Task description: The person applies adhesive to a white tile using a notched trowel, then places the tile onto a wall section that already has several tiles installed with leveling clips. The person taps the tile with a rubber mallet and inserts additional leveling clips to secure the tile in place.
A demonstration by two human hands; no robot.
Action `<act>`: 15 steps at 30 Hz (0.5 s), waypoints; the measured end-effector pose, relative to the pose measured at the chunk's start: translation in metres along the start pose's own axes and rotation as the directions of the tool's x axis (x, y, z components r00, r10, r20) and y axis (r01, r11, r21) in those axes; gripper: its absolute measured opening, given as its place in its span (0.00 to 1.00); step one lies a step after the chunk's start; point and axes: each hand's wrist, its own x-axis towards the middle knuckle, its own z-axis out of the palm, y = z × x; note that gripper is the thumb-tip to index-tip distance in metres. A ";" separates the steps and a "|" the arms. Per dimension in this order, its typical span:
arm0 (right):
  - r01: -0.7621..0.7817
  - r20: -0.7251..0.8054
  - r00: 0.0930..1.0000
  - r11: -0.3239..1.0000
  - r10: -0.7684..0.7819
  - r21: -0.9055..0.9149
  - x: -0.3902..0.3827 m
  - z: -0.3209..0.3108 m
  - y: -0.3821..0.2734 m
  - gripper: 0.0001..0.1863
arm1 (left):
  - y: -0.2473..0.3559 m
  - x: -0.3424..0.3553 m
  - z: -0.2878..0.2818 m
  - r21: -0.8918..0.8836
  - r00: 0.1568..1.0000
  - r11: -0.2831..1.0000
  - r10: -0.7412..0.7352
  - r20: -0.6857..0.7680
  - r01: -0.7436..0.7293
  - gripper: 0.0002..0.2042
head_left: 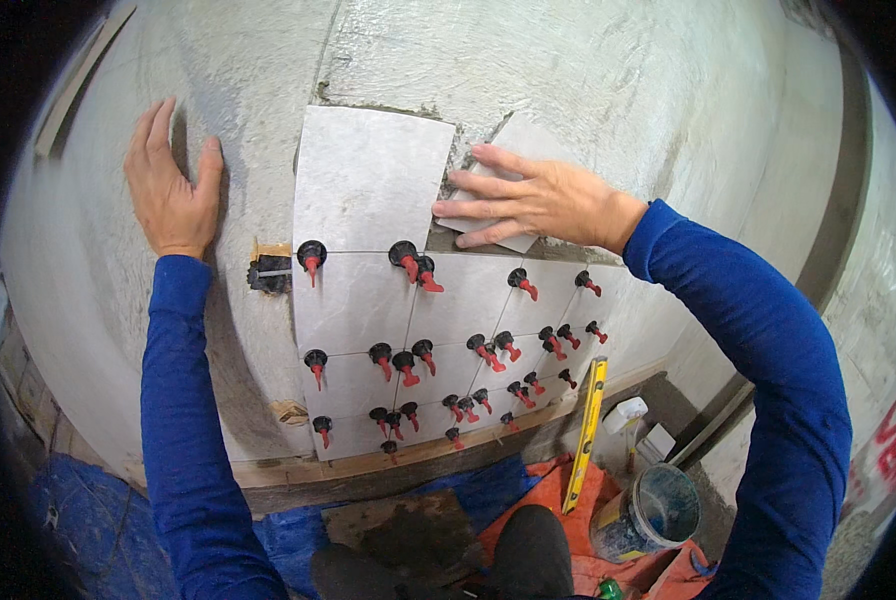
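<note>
Blue sleeves [783,330] are stretched toward a wall [628,80] at three and eight o'clock. At one o'clock, a tilted pale tile [534,140] is partly covered by the right hand [543,200], whose fingers are spread and laid across it, not clasped round it. At ten o'clock, the left hand [176,195] is held with thumb well apart, nothing grasped; whether the wall is touched cannot be told. An upright tile [368,180] is set at eleven o'clock. At six, lower tiles [358,310] are studded with black-and-red clips [312,254]; a yellow level [585,435] is propped between four and five, near a bucket [623,527].
</note>
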 end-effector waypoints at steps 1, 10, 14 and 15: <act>0.015 0.018 1.000 1.000 -0.015 -0.023 0.000 0.000 -0.001 0.50 | 0.000 0.000 0.000 -0.006 1.000 1.000 0.003 -0.003 -0.003 0.32; 0.030 0.015 0.999 1.000 -0.030 0.004 0.003 0.001 -0.005 0.52 | 0.001 0.000 0.000 -0.008 1.000 1.000 -0.007 -0.029 0.006 0.32; 0.047 0.027 0.999 0.999 -0.047 -0.002 0.004 0.000 -0.003 0.56 | 0.001 0.001 -0.001 -0.016 0.999 1.000 -0.002 -0.038 0.002 0.32; 0.056 0.027 0.998 0.998 -0.056 0.003 0.005 0.000 -0.003 0.57 | 0.001 0.001 -0.001 -0.021 0.999 1.000 -0.004 -0.036 0.004 0.32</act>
